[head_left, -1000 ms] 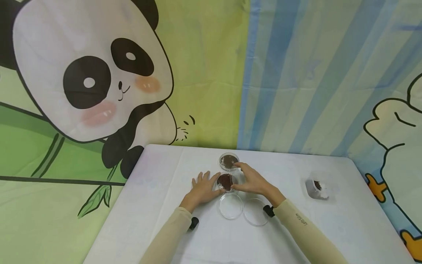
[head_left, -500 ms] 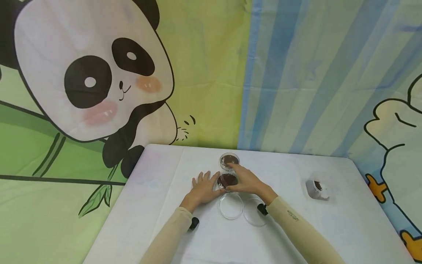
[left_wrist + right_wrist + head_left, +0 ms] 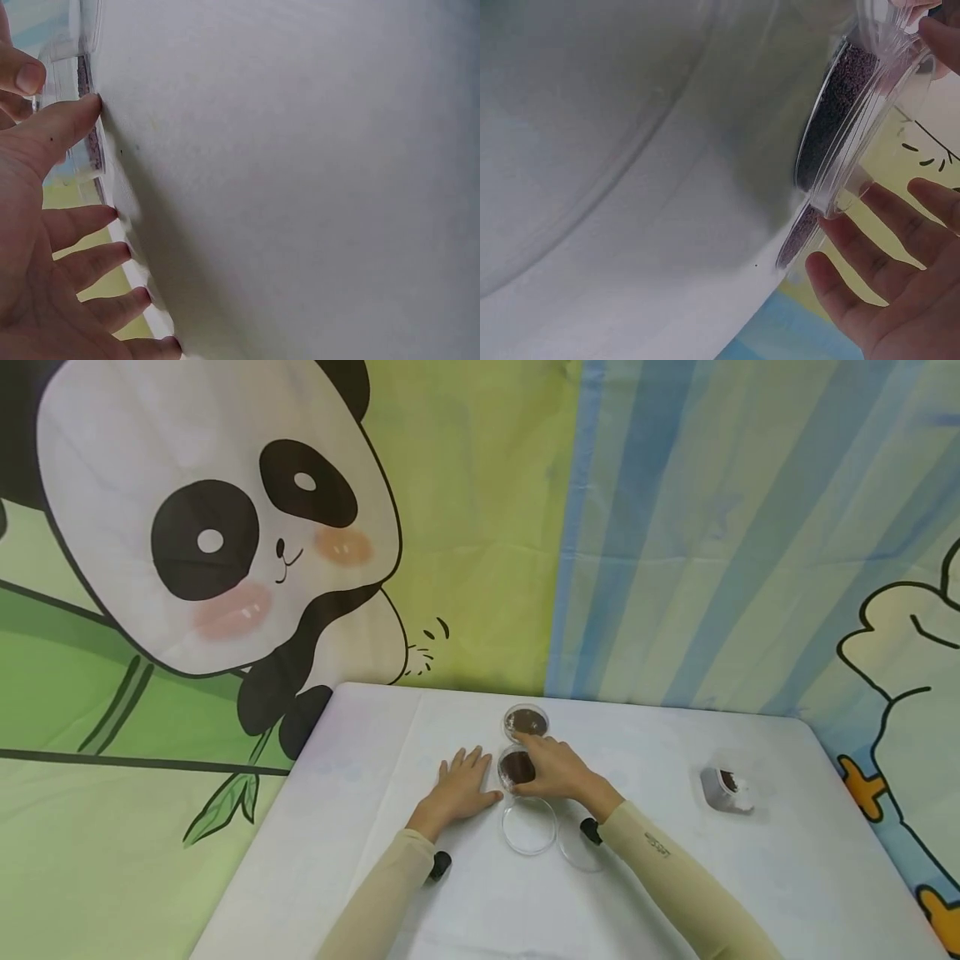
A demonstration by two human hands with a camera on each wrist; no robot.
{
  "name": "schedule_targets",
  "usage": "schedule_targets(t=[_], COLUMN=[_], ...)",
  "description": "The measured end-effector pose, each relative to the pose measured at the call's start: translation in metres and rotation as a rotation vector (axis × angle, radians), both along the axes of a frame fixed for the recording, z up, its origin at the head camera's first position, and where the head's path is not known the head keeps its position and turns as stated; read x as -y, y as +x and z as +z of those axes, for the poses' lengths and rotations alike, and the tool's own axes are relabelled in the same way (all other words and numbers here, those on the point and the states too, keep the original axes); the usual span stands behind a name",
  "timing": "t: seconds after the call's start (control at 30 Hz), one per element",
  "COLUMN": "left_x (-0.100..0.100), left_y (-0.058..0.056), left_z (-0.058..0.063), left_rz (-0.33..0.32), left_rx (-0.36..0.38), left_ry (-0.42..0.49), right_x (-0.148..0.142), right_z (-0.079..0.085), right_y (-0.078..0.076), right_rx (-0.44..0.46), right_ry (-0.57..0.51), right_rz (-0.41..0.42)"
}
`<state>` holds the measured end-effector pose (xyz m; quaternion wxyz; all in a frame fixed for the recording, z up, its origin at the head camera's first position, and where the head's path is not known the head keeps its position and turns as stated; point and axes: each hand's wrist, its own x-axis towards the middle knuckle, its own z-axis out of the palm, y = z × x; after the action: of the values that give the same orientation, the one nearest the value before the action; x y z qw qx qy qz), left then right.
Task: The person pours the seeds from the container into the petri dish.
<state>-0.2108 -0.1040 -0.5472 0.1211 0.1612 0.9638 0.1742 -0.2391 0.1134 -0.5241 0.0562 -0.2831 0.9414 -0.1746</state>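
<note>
A clear petri dish (image 3: pixel 517 768) with dark brown granules sits mid-table, and a second filled petri dish (image 3: pixel 527 722) lies just behind it. My right hand (image 3: pixel 558 768) spans the nearer dish, gripping a clear petri dish lid (image 3: pixel 910 86) by its edge between thumb and fingers. In the right wrist view that lid lies over the granules (image 3: pixel 832 112); whether it is fully seated I cannot tell. My left hand (image 3: pixel 455 789) rests spread on the table left of this dish. Its fingers are apart, with the thumb (image 3: pixel 71 124) close to the dish.
Two clear round pieces lie on the white table (image 3: pixel 420 893) nearer me: one ring-shaped piece (image 3: pixel 528 854) and another (image 3: pixel 581 870) partly under my right wrist. A small clear container (image 3: pixel 726 791) with some brown matter stands at the right. A printed cloth (image 3: pixel 480 527) hangs behind.
My right hand has moved left, bringing the lid over the nearer dish. The left hand's index finger has come away from the dish's edge; the hand otherwise stays in place.
</note>
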Motion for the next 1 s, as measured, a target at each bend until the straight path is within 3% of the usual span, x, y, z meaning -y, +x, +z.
schedule_targets(t=[1.0], left_x=[-0.0007], left_y=[0.0011], left_z=[0.0026], left_rz=[0.01], left_rx=[0.005], left_ry=[0.016], right_x=[0.0088], right_z=[0.004], right_y=[0.0011], right_rx=[-0.012], right_ry=[0.086], right_rz=[0.012])
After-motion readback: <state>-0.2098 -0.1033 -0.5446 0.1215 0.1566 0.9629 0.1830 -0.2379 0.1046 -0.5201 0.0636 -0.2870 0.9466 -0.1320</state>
